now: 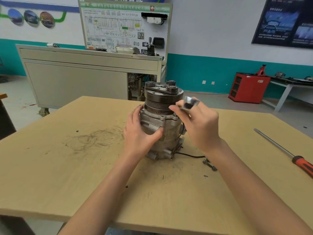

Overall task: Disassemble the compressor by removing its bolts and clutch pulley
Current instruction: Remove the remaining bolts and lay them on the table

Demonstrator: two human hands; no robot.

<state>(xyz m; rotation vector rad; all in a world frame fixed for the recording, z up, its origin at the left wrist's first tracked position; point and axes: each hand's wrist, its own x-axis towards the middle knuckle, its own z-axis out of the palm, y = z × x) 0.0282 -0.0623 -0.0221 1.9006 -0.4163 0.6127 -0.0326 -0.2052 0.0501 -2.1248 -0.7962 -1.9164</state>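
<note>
A grey metal compressor (166, 133) stands upright in the middle of the wooden table (67, 175). Its dark grooved clutch pulley (160, 100) sits on top, with a plate and three round caps above it. My left hand (140, 133) grips the left side of the compressor body, thumb across the front. My right hand (198, 122) hovers at the pulley's right side and pinches a shiny metal tool end (189, 102), blurred, near the housing's top flange bolts (163, 118). A black wire (191, 156) trails from the compressor's base.
A long screwdriver with a red and black handle (288, 154) lies at the table's right edge. Small dark metal parts (209, 164) lie beside my right forearm. Scuff marks cover the table's left middle. A grey cabinet (84, 78) and a red cabinet (249, 87) stand behind.
</note>
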